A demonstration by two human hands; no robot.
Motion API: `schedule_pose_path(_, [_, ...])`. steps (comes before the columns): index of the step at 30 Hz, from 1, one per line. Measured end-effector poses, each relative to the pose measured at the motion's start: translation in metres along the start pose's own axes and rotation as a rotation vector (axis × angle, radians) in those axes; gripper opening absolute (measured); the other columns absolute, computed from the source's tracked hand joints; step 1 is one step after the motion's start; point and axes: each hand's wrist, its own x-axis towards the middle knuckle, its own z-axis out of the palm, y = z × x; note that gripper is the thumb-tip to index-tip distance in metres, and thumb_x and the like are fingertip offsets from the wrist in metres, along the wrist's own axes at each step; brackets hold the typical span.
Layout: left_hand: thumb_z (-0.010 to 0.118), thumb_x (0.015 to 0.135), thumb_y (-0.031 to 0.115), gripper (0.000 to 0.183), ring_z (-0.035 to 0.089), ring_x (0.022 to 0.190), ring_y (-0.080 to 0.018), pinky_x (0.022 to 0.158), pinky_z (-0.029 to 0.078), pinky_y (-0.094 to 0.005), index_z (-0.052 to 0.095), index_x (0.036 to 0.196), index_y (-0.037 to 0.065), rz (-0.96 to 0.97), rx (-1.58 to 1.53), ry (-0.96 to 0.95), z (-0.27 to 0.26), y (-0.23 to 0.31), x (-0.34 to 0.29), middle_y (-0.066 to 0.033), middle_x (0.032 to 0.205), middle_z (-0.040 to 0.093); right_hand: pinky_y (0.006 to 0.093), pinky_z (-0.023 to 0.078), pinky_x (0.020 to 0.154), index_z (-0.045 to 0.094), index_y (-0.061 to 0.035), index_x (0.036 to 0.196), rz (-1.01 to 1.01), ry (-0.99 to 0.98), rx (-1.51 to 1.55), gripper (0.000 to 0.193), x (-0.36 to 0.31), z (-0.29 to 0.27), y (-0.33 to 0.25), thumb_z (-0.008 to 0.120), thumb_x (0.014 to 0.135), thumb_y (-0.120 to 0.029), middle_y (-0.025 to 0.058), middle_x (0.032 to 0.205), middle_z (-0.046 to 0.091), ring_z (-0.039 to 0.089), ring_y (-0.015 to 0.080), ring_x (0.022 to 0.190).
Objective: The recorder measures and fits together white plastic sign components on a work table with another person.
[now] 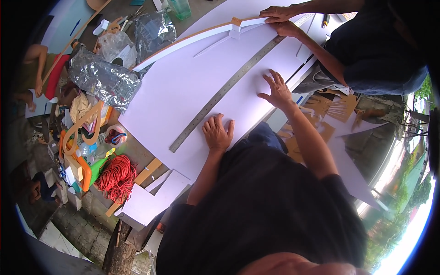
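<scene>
A large white sheet covers the table, and a long metal ruler lies diagonally across it. My left hand rests on the sheet near the ruler's lower end, fingers apart, holding nothing. Farther right, my right hand is spread out over the sheet, also with nothing in it. A co-worker's hands are at the far end, by the ruler's upper end and a long curved strip with a white side and a brown edge. Below that strip, a thin white sliver lies on the sheet.
Clear plastic wrap, a brown curved template and a coil of red cord lie at the left. White offcuts sit at the near left corner. Cut brown board is at the right. Another person is at far left.
</scene>
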Motion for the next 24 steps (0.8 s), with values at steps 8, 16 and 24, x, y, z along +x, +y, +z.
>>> schedule_pose_path(8, [0.064, 0.091, 0.049, 0.045, 0.052, 0.093, -0.0306, 0.083, 0.039, -0.0444, 0.058, 0.114, 0.012, 0.024, 0.044, 0.038, 0.004, -0.003, 0.001, -0.0099, 0.101, 0.057, 0.0506, 0.036, 0.117, 0.046, -0.0155, 0.148, -0.022, 0.035, 0.019, 0.084, 0.002, 0.002, 0.003, 0.082, 0.078, -0.045, 0.0155, 0.161, 0.03, 0.027, 0.0376, 0.149])
schedule_pose_path(16, [0.064, 0.091, 0.049, 0.045, 0.052, 0.095, -0.031, 0.084, 0.039, -0.045, 0.058, 0.115, 0.012, 0.032, 0.021, 0.042, 0.002, -0.001, 0.001, -0.0101, 0.102, 0.057, 0.0546, 0.039, 0.114, 0.045, -0.0135, 0.147, -0.038, 0.055, -0.018, 0.082, -0.001, 0.0, 0.0, 0.079, 0.08, -0.045, 0.0129, 0.158, 0.033, 0.03, 0.0373, 0.147])
schedule_pose_path(24, [0.065, 0.091, 0.048, 0.043, 0.053, 0.095, -0.0313, 0.082, 0.04, -0.0449, 0.059, 0.113, 0.012, 0.034, 0.031, 0.079, 0.003, -0.002, 0.001, -0.0102, 0.103, 0.057, 0.0431, 0.049, 0.101, 0.065, -0.0075, 0.124, -0.014, 0.089, 0.228, 0.051, 0.01, -0.029, -0.036, 0.073, 0.087, -0.042, 0.0143, 0.13, 0.064, 0.06, 0.0343, 0.12])
